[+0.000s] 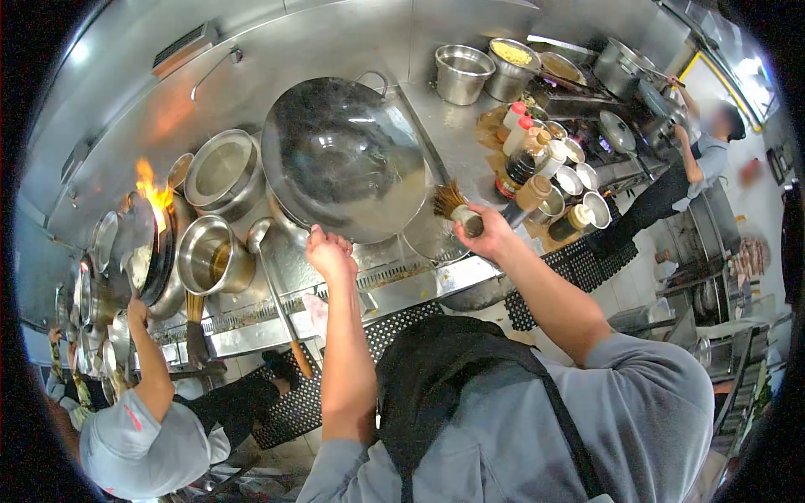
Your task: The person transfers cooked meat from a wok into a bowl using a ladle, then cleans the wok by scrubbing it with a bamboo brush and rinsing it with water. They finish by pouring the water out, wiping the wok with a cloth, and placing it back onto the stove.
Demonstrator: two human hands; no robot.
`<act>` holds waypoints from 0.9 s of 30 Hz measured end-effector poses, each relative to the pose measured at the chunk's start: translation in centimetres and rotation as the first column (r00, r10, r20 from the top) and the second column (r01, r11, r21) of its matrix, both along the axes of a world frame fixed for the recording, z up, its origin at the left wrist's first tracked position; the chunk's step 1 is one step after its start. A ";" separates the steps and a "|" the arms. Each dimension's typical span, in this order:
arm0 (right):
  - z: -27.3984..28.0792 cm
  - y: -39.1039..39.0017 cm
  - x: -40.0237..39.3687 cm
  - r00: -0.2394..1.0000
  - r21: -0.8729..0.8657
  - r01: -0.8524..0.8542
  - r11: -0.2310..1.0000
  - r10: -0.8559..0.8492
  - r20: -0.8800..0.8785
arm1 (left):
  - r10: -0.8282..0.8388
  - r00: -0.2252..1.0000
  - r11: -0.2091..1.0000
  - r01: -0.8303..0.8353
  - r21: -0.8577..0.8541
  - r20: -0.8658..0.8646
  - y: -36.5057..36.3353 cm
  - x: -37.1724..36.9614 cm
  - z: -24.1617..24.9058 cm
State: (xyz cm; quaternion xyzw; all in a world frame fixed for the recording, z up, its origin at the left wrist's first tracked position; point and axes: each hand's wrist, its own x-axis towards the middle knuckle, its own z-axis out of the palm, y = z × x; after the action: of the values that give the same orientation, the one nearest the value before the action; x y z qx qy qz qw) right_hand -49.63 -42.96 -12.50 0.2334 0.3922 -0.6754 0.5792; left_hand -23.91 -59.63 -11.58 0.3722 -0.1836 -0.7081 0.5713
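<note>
The glossy, dark wok (335,126) lies just beyond the fisted left grip (332,253); the right grip (490,233) clasps a tan-bristled brush (452,202).

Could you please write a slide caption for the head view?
Left hand gripping a wok, right hand holding a bristle brush.

A steel pot (461,88) stands beside a pot of yellow food (506,86); red-capped bottles (515,141) sit near small bowls (568,181), and flames (154,193) rise at a dark pan (162,267) near another person (151,444)
</note>
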 end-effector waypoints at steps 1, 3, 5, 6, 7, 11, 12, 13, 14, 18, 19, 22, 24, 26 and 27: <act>-0.2 -0.8 0.2 1.000 0.002 0.021 1.000 -0.021 0.011 | -0.007 1.000 1.000 0.007 -0.018 0.017 0.1 0.0 0.2; -0.8 -2.3 0.6 0.999 -0.012 0.037 0.999 -0.037 0.014 | -0.017 0.999 0.999 0.020 -0.050 0.048 0.4 -0.1 0.4; -1.4 -3.5 1.0 1.000 -0.051 0.028 0.998 -0.028 -0.003 | -0.024 0.997 0.996 0.030 -0.083 0.074 0.3 -0.1 0.6; -1.3 -3.9 1.2 1.000 -0.046 0.023 0.999 -0.023 0.004 | -0.027 0.997 0.995 0.034 -0.094 0.071 0.2 -0.3 0.6; -1.3 -4.1 1.6 1.000 -0.040 0.019 0.999 -0.019 0.013 | -0.032 0.997 0.994 0.039 -0.103 0.069 0.3 -0.3 0.6; 2.2 -3.4 4.1 0.994 -0.011 0.035 0.999 -0.036 -0.108 | -0.049 0.997 0.982 0.059 -0.180 0.062 -0.3 -0.7 -0.1; 3.4 -3.0 4.7 0.990 -0.008 0.038 0.999 -0.039 -0.136 | -0.066 0.995 0.979 0.078 -0.190 0.072 -0.4 -1.0 0.2; 2.8 -2.3 4.5 0.977 0.047 0.051 0.998 -0.040 -0.210 | -0.080 0.993 0.975 0.096 -0.201 0.087 -0.3 -1.2 0.5; 3.4 -1.2 4.7 0.982 0.027 0.016 1.000 -0.011 -0.188 | -0.084 0.992 0.971 0.103 -0.216 0.097 -0.3 -1.4 0.9; 4.8 3.7 5.0 0.928 0.041 -0.127 0.991 0.134 -0.349 | -0.042 0.936 0.857 0.213 -0.470 0.348 0.4 -2.0 1.3; 6.2 4.6 5.7 0.956 0.032 -0.079 0.996 0.085 -0.283 | -0.007 0.914 0.843 0.224 -0.489 0.405 0.9 -1.7 2.7; 6.4 7.1 6.2 0.970 -0.008 -0.071 0.997 0.067 -0.236 | 0.080 0.874 0.832 0.206 -0.516 0.479 0.2 -2.0 3.8; 5.4 8.4 5.5 0.962 -0.037 -0.107 0.994 0.094 -0.256 | 0.068 0.916 0.851 0.153 -0.502 0.395 -0.8 -2.2 4.3; 4.1 9.3 4.8 0.957 -0.052 -0.138 0.989 0.119 -0.266 | -0.004 0.980 0.893 0.093 -0.441 0.198 -1.4 -2.4 5.0; 4.5 9.4 5.1 0.950 -0.034 -0.139 0.990 0.123 -0.286 | -0.002 0.992 0.912 0.054 -0.407 0.126 -1.6 -2.4 5.8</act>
State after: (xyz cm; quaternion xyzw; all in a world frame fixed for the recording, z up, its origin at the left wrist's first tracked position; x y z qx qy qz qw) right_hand -44.56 -33.55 -8.01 0.0920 0.4674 -0.6723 0.5667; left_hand -26.33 -61.27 -5.81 0.2847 -0.3680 -0.6376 0.6140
